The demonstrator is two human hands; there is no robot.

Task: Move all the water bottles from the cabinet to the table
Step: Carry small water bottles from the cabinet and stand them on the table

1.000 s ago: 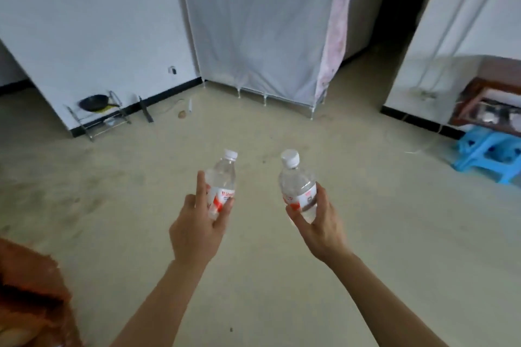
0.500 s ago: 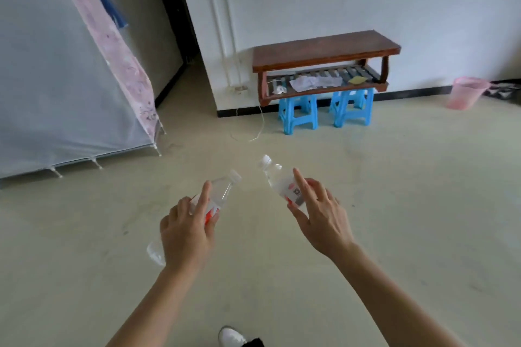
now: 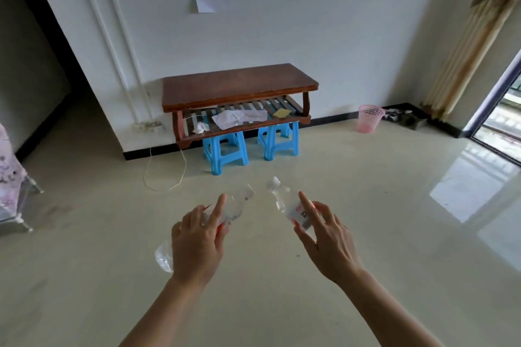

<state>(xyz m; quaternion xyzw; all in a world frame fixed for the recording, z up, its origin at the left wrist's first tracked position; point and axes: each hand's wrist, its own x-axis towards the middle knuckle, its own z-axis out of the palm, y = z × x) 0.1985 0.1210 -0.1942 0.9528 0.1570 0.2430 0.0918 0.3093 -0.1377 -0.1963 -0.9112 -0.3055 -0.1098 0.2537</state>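
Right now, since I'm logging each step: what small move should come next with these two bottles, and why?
Probably a step forward toward the wooden table, with both grips kept. The left hand holds one water bottle, the right hand holds the second bottle, and the table stands against the far wall, across open floor, seemingly beyond arm's reach.

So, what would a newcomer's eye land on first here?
Up front, the left hand and right hand each grip a clear plastic, red-labelled water bottle, left bottle and right bottle tilted inward. Ahead, a low dark-brown wooden table stands against the white wall, two bright blue plastic stools beneath it.
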